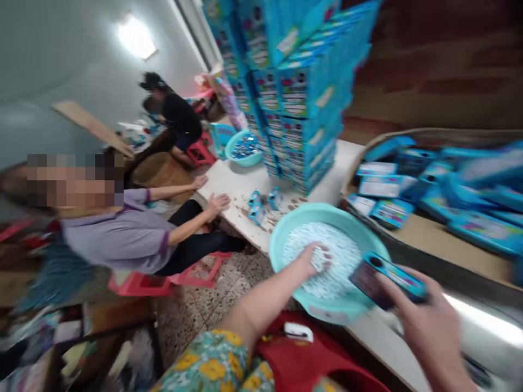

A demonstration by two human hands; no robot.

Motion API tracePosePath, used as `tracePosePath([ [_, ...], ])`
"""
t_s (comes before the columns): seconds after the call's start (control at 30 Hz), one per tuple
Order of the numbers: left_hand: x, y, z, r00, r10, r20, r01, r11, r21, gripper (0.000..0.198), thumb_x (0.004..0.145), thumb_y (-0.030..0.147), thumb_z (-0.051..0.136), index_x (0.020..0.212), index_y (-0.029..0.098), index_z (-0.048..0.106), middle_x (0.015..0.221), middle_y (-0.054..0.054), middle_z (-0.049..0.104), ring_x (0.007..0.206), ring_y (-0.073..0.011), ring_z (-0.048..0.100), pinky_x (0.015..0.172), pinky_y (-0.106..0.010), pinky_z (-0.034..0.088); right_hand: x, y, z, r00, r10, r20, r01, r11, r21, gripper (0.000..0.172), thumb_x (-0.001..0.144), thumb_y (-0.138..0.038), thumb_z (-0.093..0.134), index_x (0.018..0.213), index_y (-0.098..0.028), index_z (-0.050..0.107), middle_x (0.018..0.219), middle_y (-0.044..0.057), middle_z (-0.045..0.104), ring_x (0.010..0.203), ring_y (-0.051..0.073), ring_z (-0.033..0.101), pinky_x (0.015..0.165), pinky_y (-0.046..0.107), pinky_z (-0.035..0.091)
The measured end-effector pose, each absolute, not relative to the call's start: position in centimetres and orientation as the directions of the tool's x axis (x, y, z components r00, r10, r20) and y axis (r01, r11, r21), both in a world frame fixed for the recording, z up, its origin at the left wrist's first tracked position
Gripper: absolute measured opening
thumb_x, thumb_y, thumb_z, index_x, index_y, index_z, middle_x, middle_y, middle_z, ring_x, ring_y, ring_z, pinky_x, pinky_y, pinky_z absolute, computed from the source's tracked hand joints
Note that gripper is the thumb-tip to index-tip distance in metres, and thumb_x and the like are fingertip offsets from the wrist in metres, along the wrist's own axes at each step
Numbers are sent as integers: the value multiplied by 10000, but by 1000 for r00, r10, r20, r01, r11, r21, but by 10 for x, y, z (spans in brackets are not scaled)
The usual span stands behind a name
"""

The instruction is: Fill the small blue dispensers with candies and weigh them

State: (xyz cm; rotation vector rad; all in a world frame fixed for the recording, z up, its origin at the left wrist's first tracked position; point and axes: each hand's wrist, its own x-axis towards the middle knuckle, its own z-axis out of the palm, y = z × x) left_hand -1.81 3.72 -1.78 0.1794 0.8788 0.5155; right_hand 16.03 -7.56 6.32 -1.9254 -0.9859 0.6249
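Note:
My left hand [316,261] reaches into a turquoise basin [281,239]. Its fingers curl into a heap of small white pieces [322,237], and the fingertips are partly buried. In my right hand [429,310] is a small blue cardboard box [396,275], gripped between thumb and fingers over the basin's right rim. A dark round hole shows on the box's narrow side. A few small blue boxes [256,207] stand on the white table [241,218] beyond the basin.
Blue printed cartons [294,125] rise in a tall stack behind the basin. To the right, a large bin [408,234] holds many flat blue boxes. A second basin [245,149] stands further back. One person [118,234] sits at the table's left, hands on its edge; another [180,117] sits behind.

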Motion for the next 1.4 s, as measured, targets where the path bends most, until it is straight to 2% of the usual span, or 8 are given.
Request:
tracePosePath([
  [0.2, -3, 56, 8, 478, 475, -739, -343, 875, 341, 216, 808, 348, 563, 732, 176, 455, 535, 44, 447, 398, -51, 413, 368, -147, 291, 153, -64, 62, 546, 838, 3, 294, -188, -937, 469, 674, -547, 716, 987, -211, 624, 877, 41, 665, 772, 215, 607, 731, 355, 481],
  [0.37, 20, 59, 70, 344, 802, -488, -439, 597, 672, 268, 785, 414, 587, 715, 187, 464, 590, 36, 492, 466, -73, 471, 422, -188, 354, 136, -60, 41, 478, 875, 79, 317, -87, -944, 350, 756, -426, 701, 1038, -233, 623, 1003, 65, 651, 942, 251, 597, 867, 389, 447],
  [0.5, 37, 52, 80, 184, 917, -355, -434, 400, 807, 276, 777, 394, 584, 661, 183, 448, 591, 32, 489, 559, -105, 556, 623, -270, 486, 121, -50, 33, 399, 911, 108, 338, -37, -940, 328, 752, -368, 717, 1042, -241, 633, 1033, 70, 649, 1003, 272, 581, 917, 404, 423],
  [0.67, 38, 52, 75, 99, 949, -299, -455, 311, 835, 289, 762, 402, 625, 685, 174, 466, 619, 31, 515, 570, -109, 582, 678, -287, 499, 117, -41, 37, 363, 924, 120, 415, -45, -909, 317, 760, -334, 712, 1053, -243, 631, 1026, 69, 648, 991, 272, 580, 893, 405, 436],
  [0.87, 33, 54, 72, 102, 967, -232, -452, 253, 855, 293, 755, 402, 664, 932, 190, 564, 745, 1, 618, 595, -122, 603, 630, -285, 498, 116, -37, 41, 348, 922, 171, 484, -20, -875, 303, 772, -302, 707, 1050, -216, 623, 1023, 71, 650, 990, 262, 592, 875, 396, 456],
  [1.07, 32, 62, 63, 64, 970, -236, -372, 243, 896, 276, 759, 416, 665, 763, 180, 522, 609, 34, 547, 511, -100, 550, 563, -251, 481, 112, -29, 35, 332, 936, 113, 448, -51, -893, 308, 732, -289, 750, 1005, -215, 629, 959, 57, 650, 926, 251, 610, 825, 377, 479],
  [1.2, 30, 67, 63, 78, 979, -190, -349, 205, 914, 245, 790, 408, 636, 786, 182, 540, 480, 73, 448, 455, -98, 509, 559, -248, 477, 113, -25, 39, 349, 929, 122, 445, -50, -894, 317, 720, -271, 758, 1004, -221, 627, 969, 50, 650, 945, 248, 603, 844, 381, 467],
  [1.4, 25, 65, 64, 67, 980, -187, -321, 199, 926, 248, 819, 421, 594, 847, 177, 559, 506, 50, 520, 474, -116, 541, 559, -250, 473, 113, -23, 40, 356, 927, 115, 417, -48, -907, 325, 700, -275, 781, 983, -218, 632, 954, 46, 654, 938, 246, 596, 857, 387, 456],
])
